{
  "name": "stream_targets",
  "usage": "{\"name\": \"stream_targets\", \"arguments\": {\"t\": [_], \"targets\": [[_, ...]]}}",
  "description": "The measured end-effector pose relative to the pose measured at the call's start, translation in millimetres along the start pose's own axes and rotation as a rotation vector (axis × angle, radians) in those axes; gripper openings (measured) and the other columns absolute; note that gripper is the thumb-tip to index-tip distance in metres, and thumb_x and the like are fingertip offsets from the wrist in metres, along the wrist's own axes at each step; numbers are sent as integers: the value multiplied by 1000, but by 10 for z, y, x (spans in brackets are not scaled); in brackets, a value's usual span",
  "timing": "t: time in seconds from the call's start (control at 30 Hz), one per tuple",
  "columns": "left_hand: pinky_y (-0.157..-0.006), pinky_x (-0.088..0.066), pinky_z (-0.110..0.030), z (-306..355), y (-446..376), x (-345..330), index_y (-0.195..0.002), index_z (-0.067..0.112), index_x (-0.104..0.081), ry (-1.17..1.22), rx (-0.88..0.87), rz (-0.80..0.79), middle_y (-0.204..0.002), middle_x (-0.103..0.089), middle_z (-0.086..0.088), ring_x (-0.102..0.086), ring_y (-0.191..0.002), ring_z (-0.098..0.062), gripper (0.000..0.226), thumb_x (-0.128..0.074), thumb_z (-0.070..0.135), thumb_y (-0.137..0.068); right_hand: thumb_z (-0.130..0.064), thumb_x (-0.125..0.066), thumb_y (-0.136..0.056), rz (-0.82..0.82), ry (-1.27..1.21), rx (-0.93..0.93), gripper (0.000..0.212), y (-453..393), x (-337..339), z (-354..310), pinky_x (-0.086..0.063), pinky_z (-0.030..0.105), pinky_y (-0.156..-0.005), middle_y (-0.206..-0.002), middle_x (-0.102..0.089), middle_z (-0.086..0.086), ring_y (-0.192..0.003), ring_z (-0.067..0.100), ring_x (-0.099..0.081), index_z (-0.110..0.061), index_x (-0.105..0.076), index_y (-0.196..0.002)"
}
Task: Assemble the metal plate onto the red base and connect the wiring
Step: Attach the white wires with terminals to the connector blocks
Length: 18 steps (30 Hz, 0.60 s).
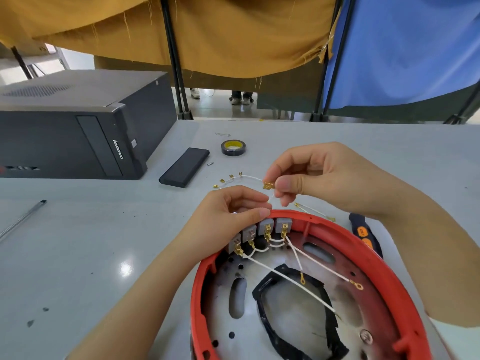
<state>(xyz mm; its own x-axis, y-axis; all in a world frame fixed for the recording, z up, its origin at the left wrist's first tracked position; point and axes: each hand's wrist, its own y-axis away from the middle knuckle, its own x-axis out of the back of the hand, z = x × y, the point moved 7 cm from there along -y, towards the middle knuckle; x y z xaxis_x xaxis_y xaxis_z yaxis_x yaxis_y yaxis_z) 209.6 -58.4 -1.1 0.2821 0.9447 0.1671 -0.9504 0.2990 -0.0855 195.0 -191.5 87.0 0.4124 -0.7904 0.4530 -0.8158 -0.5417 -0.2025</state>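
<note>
My right hand [315, 175] pinches a small brass spade connector [268, 186] on a thin white wire [250, 178], just above the far rim of the round red plastic base [405, 289]. My left hand [228, 211] is closed with fingertips on the row of grey terminal blocks [261, 229] at that rim. The perforated metal plate [298, 305] lies inside the base, below both hands

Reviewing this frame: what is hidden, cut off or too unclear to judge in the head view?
- red base: near part cut off by the bottom edge.
- White wire between the hands: its run under the left hand is hidden by the fingers.
- orange-handled tool: mostly behind the right hand and forearm.
- loose wires: terminals too small to tell apart.
</note>
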Motion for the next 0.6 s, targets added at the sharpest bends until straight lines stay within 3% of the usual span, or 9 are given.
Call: {"name": "stream_targets", "arguments": {"t": [0.2,0.37,0.47,0.6], "targets": [[-88,-55,-26,29,51,3,-105,5,-70,-7,7,17,-98,-76,-9,-72,-95,-21,20,-72,9,-86,-9,-61,-88,-25,-3,-53,16,134,-167,-83,-50,14,-65,-63,-69,-1,-60,6,-65,-22,-71,-87],[-69,-51,-14,57,114,33,-87,18,-71,-49,-12,42,-80,-76,1,-70,-74,-5,8,-73,11,-84,-7,-57,-94,-121,14,-199,19,211,-412,21,-47,14,-59,-68,-68,-7,-57,4,-54,-21,-68,-87],[-75,-55,-18,29,118,52,-94,15,-72,-55,1,56,-86,-77,-3,-73,-80,-11,12,-71,8,-85,-9,-57,-94,-59,76,-290,17,219,-500,179,-43,14,-55,-69,-71,-6,-51,2,-49,-22,-66,-90],[-79,-55,-20,0,113,45,-97,15,-72,-5,20,67,-90,-77,-3,-73,-85,-13,14,-72,9,-85,-13,-62,-90,64,156,-356,12,261,-558,388,-48,27,-62,-69,-72,-7,-53,1,-56,-24,-66,-85]]}}
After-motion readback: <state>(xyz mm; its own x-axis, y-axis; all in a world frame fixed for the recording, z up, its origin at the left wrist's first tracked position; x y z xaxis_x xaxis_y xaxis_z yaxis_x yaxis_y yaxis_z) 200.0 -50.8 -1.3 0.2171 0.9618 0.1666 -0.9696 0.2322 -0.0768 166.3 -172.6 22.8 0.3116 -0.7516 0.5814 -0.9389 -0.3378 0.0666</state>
